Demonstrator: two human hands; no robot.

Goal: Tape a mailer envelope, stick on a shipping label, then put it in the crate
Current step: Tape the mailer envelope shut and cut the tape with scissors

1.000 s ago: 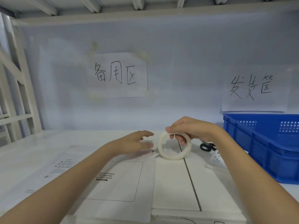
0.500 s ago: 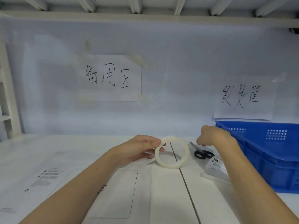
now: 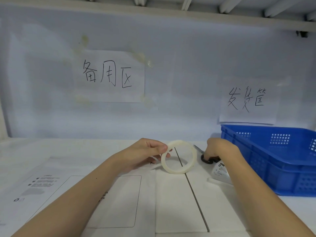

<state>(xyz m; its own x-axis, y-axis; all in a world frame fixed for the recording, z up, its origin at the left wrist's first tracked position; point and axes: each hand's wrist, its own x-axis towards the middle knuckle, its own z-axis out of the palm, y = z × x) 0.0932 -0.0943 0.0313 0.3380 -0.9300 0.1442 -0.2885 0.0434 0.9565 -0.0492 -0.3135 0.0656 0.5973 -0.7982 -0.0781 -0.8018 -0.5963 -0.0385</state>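
1. Tape roll [image 3: 178, 157] stands on edge on the table [image 3: 171, 202], pinched at its near-left rim by the left hand [image 3: 145, 153], thumb on top and fingers behind.
2. Right hand [image 3: 219, 149] is just right of the roll, fingers curled down onto the black handles of the scissors [image 3: 206, 159]; whether they are through the loops cannot be told.
3. Mailer [image 3: 85, 199] lies flat under and to the left of the left forearm, printed side up. A thin strip seems to run from the roll toward it beneath the left hand, but it is too faint to be sure.
4. Crate [image 3: 277, 161] sits just beyond the right wrist, and a small printed label [image 3: 219, 170] lies between that wrist and the scissors.
5. Step in hand, I judge: fetch the scissors to cut the tape. To do it well, keep the left pinch firm so the roll does not roll or the strip slacken, lift the scissors clear of the label, and cut close to the roll with the strip taut.
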